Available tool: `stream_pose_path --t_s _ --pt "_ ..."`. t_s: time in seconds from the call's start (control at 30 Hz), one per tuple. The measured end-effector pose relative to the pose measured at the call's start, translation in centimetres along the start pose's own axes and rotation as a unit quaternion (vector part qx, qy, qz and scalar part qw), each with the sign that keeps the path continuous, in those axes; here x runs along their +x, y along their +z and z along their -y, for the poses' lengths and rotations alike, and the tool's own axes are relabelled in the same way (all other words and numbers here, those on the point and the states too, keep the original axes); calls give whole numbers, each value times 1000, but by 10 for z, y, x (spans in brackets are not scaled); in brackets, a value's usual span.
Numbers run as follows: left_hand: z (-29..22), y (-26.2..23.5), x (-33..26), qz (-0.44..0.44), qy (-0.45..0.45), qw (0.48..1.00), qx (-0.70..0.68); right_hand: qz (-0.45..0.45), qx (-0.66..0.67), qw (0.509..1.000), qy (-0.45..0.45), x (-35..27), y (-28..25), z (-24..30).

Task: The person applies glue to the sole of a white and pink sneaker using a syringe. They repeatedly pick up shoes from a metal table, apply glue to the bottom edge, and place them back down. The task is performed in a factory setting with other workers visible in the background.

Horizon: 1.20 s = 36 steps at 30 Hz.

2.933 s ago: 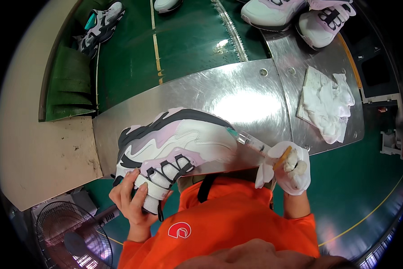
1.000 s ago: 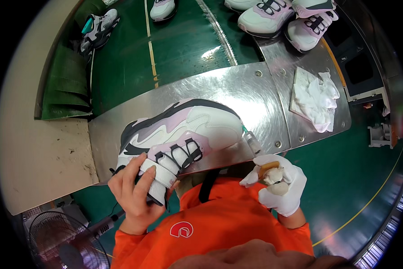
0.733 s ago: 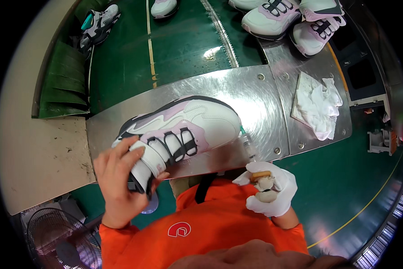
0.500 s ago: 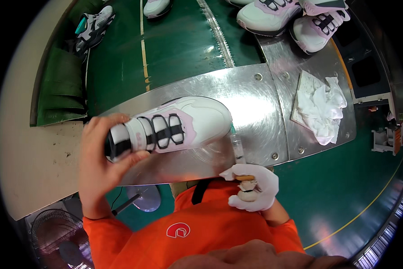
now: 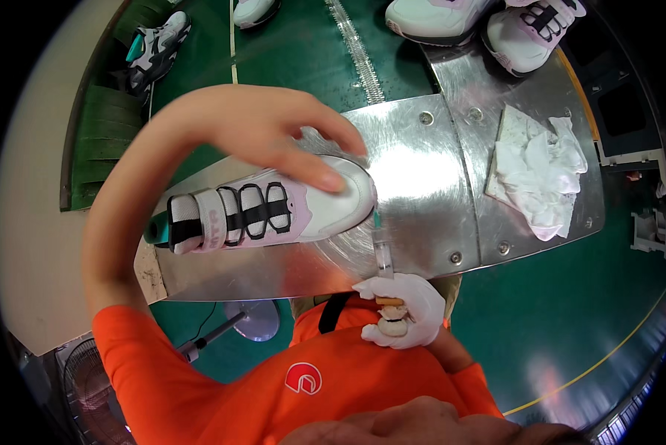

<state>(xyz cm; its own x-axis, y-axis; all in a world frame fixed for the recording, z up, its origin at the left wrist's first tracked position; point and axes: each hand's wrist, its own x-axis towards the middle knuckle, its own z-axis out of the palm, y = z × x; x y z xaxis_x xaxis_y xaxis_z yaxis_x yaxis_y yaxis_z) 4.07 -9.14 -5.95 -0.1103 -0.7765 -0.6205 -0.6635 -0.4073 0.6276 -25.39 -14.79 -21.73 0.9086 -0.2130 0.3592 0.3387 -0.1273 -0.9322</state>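
A white, pink and black sneaker (image 5: 259, 211) lies on its side on the shiny metal table (image 5: 422, 170), toe toward the right. My bare left hand (image 5: 274, 137) reaches over it from above and presses on its toe with spread fingers. My right hand (image 5: 401, 310), in a white glove, grips a syringe (image 5: 381, 248) whose green tip points up at the sneaker's toe edge.
A heap of white cloths (image 5: 541, 174) lies on the table's right part. Beyond the table runs a green conveyor belt (image 5: 303, 59) with more sneakers: two (image 5: 489, 22) at the top right, one dark one (image 5: 155, 48) at the top left. A fan (image 5: 88, 386) stands on the floor at lower left.
The sneaker was turned and laid on the table; my left hand moved from gripping its laces to pressing the toe from above. My right hand brought the syringe up to the toe.
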Motion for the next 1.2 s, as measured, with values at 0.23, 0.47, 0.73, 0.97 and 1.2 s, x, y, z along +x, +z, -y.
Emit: stream_pose_path --t_s 0.23,0.47,0.73,0.97,1.2 --pt "20 27 33 75 22 993 -86 -17 174 981 81 -13 -7 2" --pt "-21 32 -91 -273 175 938 -126 168 355 919 -11 74 -52 76" --pt "62 85 -148 -546 321 729 -258 263 190 945 -35 175 6 118" --pt "117 103 -146 -616 336 629 -335 253 229 940 -14 191 41 82" --pt "142 104 -139 -609 340 597 -396 219 276 936 26 188 46 50"
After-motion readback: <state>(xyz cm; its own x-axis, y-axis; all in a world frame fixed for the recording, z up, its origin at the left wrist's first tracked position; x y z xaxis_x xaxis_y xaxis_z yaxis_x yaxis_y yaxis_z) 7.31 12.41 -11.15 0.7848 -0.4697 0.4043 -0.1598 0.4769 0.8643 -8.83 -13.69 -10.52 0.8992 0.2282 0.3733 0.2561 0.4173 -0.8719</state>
